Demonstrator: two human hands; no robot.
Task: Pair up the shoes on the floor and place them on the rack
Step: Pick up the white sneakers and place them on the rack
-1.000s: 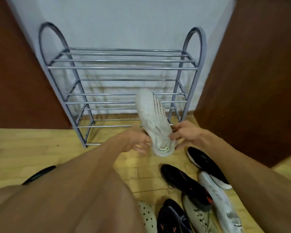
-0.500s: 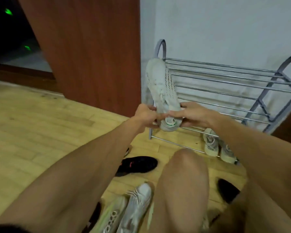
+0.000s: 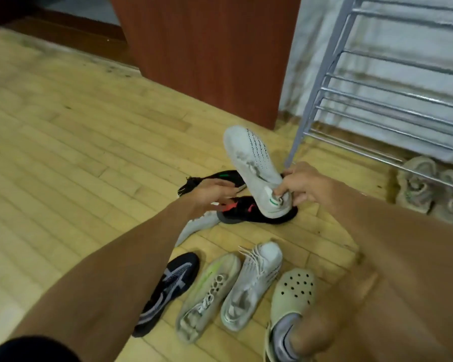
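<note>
1. A white sneaker (image 3: 251,168) is held by its heel in the right hand (image 3: 302,185), just above the shoes on the wooden floor (image 3: 63,142). Its long axis runs from the heel at the grip up toward 11 o'clock, where the toe points.
2. The fingers of the right hand are closed around the heel collar, so the shoe is gripped firmly there.
3. The left hand (image 3: 211,193) is seen at 9 o'clock from the held heel, just beside it. Its fingers are spread and loosely curled, with nothing held. It hovers over a black shoe with red marks (image 3: 249,214); whether it is touched cannot be told.
4. A light grey shoe (image 3: 194,227) is partly hidden under the left forearm, at 7 o'clock from the left hand. It is judged a possible mate for the held sneaker, and the left hand is the nearer one for it.
5. The metal rack (image 3: 392,82) stands at 1 o'clock from the right hand, near it. One beige pair (image 3: 429,186) is seen at its foot.
6. More single shoes lie at 6 o'clock, unpaired.
</note>
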